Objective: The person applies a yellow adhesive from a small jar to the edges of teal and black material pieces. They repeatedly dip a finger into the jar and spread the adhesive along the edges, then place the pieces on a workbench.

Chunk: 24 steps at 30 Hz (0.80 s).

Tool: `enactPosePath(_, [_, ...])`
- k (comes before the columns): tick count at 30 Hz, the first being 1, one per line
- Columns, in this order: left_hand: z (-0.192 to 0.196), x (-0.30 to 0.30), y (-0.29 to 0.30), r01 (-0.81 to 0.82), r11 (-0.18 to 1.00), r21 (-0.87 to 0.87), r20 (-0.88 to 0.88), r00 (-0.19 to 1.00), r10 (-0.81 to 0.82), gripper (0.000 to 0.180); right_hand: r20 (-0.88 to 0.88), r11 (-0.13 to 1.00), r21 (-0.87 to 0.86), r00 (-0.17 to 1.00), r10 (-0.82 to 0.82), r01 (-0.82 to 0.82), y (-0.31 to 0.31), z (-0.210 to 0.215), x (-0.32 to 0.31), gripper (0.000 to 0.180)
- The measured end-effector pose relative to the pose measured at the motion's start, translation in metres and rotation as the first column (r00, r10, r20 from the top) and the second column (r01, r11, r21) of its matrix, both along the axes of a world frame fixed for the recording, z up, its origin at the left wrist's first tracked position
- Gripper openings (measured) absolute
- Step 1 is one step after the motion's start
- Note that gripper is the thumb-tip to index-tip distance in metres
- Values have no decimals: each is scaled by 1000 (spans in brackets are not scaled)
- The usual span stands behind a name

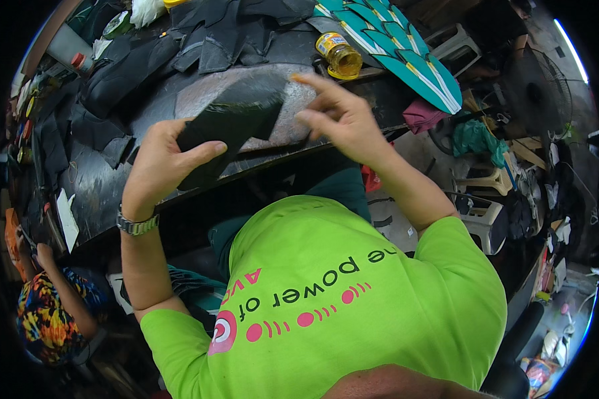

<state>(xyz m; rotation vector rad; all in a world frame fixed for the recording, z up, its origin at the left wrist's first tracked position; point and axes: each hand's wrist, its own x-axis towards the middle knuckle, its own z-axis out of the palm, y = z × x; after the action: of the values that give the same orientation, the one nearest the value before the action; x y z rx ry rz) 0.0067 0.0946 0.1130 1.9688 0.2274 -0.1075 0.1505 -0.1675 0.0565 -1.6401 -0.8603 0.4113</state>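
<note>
My left hand (156,159) grips a flat black piece of sheet material (236,123), thumb on top, and holds it up over the table's near edge. A shiny band runs across this piece; its exact kind I cannot make out. At its right end is my right hand (345,118), somewhat blurred, with thumb and index finger apart. The index fingertip looks orange-yellow and is close to the piece's upper corner; whether it touches I cannot tell. Beyond that hand, a jar (345,61) with yellow-orange contents lies tipped or leans toward me.
The dark table (106,196) carries a greyish worn sheet (209,86) and heaps of black cut pieces (213,33). Layered teal pieces with white strips (412,56) reach over the right edge. Plastic stools (479,216) and a fan (536,86) stand right; another person (56,306) works at left.
</note>
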Motion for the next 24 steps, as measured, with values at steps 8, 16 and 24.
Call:
enactPosePath(8, [29, 1, 9, -75, 972, -222, 77, 993, 94, 34, 293, 811, -476, 931, -219, 340, -43, -16, 70, 60])
enactPosePath(16, [25, 15, 15, -109, 949, -295, -91, 992, 86, 41, 630, 595, -617, 776, -19, 515, -20, -15, 77, 49])
enactPosePath(24, [25, 16, 18, -159, 926, -342, -58, 987, 148, 31, 706, 883, -314, 708, -28, 348, -20, 23, 39, 39])
